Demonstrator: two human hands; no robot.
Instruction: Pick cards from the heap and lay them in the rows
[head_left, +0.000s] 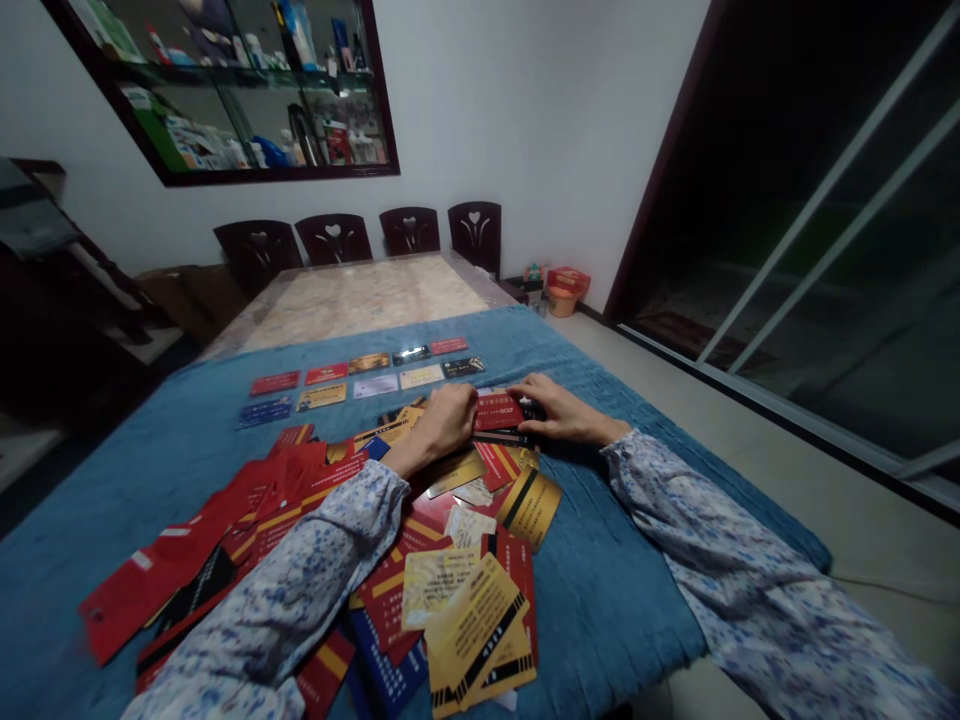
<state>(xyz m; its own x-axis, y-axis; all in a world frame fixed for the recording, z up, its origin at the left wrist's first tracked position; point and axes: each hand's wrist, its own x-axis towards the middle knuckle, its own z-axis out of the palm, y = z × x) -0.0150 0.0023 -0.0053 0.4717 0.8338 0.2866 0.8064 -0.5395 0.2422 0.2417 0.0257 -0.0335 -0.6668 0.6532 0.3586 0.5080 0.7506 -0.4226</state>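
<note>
A red card with white lettering lies between my two hands, at the far end of a loose heap of cards. My left hand is curled, its fingertips closed on the card's left edge. From the other side, my right hand pinches the right edge, thumb near and fingers far. Dark cards peek out under the red one. Below my hands spread gold cards, more red cards and a few blue ones. Left of my left sleeve lies a long fan of red cards.
Two rows of single cards lie beyond the heap on a blue cloth. Past the cloth the marbled tabletop continues towards dark chairs. On the floor at the back right stands an orange bucket, near a sliding door.
</note>
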